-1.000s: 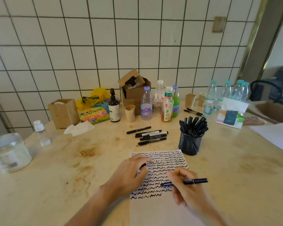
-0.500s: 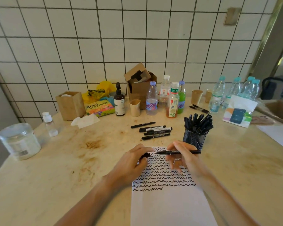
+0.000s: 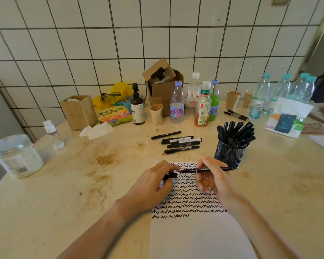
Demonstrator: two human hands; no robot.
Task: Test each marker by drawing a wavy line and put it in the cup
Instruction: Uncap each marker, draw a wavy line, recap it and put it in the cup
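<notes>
Right hand (image 3: 211,176) pinches an uncapped black marker (image 3: 206,170) level above the paper (image 3: 195,230), tip toward the left hand (image 3: 155,182), whose curled fingers grip the cap (image 3: 169,176). The mesh cup (image 3: 229,156) stands just beyond, full of markers.

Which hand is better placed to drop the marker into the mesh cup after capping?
Right. The right hand grips the marker, beside the mesh cup; the left hand holds only the cap.

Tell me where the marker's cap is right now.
In the head view, the cap is pinched in the left hand over the paper's upper left corner, just left of the tip of the marker held by the right hand.
</notes>
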